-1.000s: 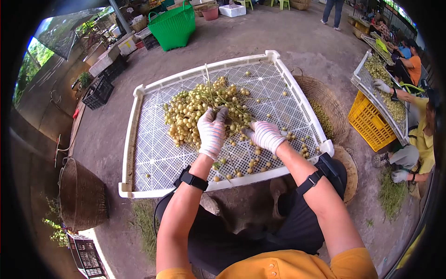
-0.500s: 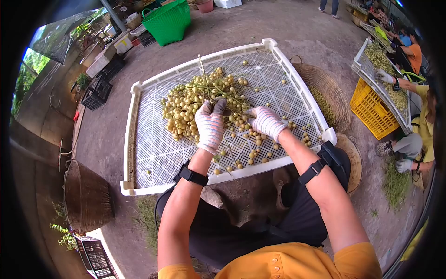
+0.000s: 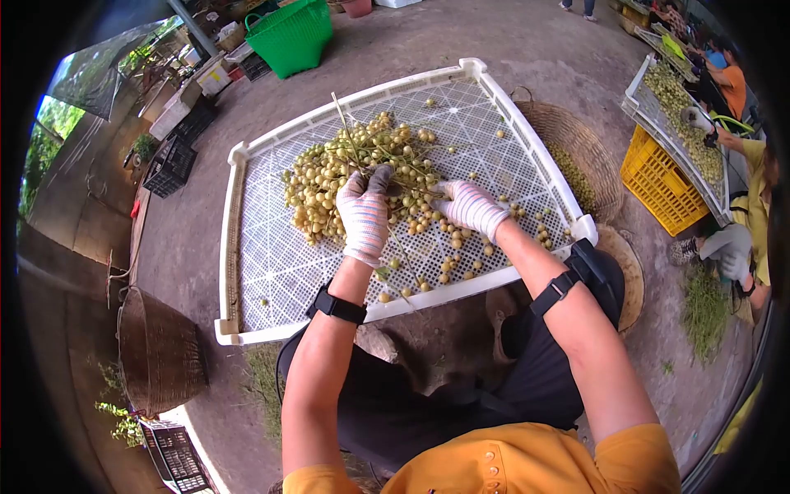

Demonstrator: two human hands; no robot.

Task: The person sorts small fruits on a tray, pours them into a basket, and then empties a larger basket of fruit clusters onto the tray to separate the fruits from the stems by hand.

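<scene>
A heaped bunch of small round yellow-green fruits (image 3: pixel 317 185) lies on a white perforated plastic tray (image 3: pixel 267 280) in front of me. My left hand (image 3: pixel 366 212), in a striped glove with dark fingertips, is closed on the bunch's stems. A thick stalk (image 3: pixel 341 115) sticks up beyond it. To the right, my gloved right hand (image 3: pixel 473 207) pinches at a thin stem on the bunch's edge; its fingertips are partly hidden among the fruits. Loose fruits (image 3: pixel 451 263) are scattered on the tray below and right of my hands.
Beyond the tray's right side sits a round woven basket (image 3: pixel 597 148) with fruits. Farther right, a co-worker's gloved hand (image 3: pixel 699 119) is over another fruit tray (image 3: pixel 642 103) near a yellow crate (image 3: pixel 662 185). A green basket (image 3: pixel 292 37) and a brown basket (image 3: pixel 156 354) stand left.
Both my hands stay at the bunch with only slight shifts. The stalk's top leans farther left. The co-worker's upper hand has moved slightly to the right.
</scene>
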